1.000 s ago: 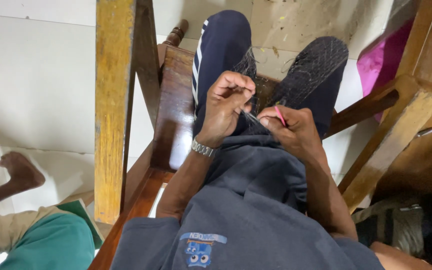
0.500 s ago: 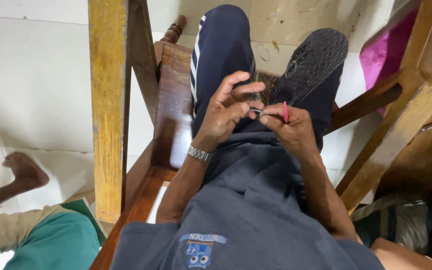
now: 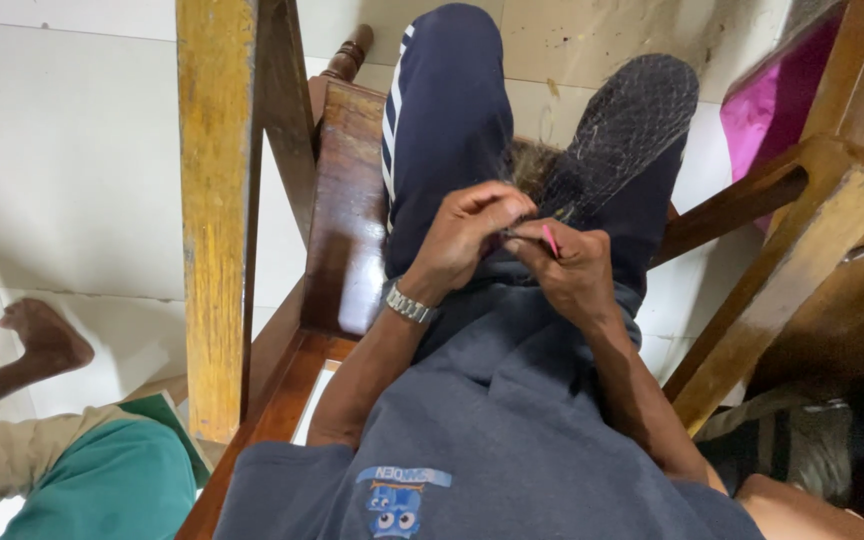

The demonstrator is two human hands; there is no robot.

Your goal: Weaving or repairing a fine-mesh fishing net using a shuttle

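Your left hand (image 3: 467, 235) has its fingers curled together, pinching a strand of the black net (image 3: 620, 125) right against your right hand (image 3: 567, 270) — which grips a thin pink needle (image 3: 550, 240) between thumb and fingers. The two hands touch over your lap. The net drapes on over your right knee (fine mesh, bunched between the thighs). You sit on a wooden chair (image 3: 347, 215).

Head cam — looks steeply down, close on lap — single view.
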